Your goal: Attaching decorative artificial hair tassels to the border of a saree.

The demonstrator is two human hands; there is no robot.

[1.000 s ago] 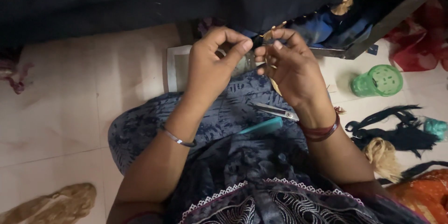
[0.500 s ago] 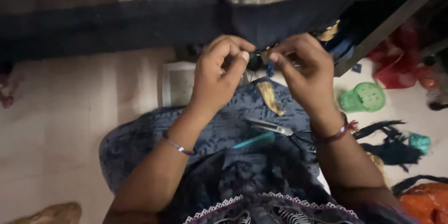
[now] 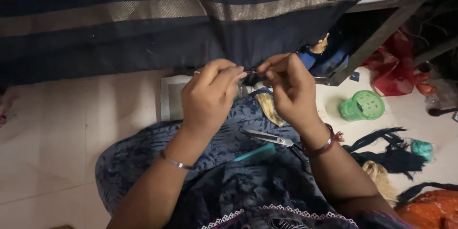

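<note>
Dim indoor light, soft shadows, slight blur.

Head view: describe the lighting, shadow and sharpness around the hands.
Head view: dim, uneven light; the tiled floor is brightest, the dark striped cloth and lap lie in shadow. Left hand and right hand are fairly sharp, but what they pinch is too small to tell. No glare.

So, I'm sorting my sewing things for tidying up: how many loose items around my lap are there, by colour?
Green: 1, the round green basket on the floor.
Teal: 2, the comb on the lap and the teal thread bundle.
Silver: 1, the scissors on the lap.
Gold: 1, the gold tassel under the right hand.
Total: 5
</note>
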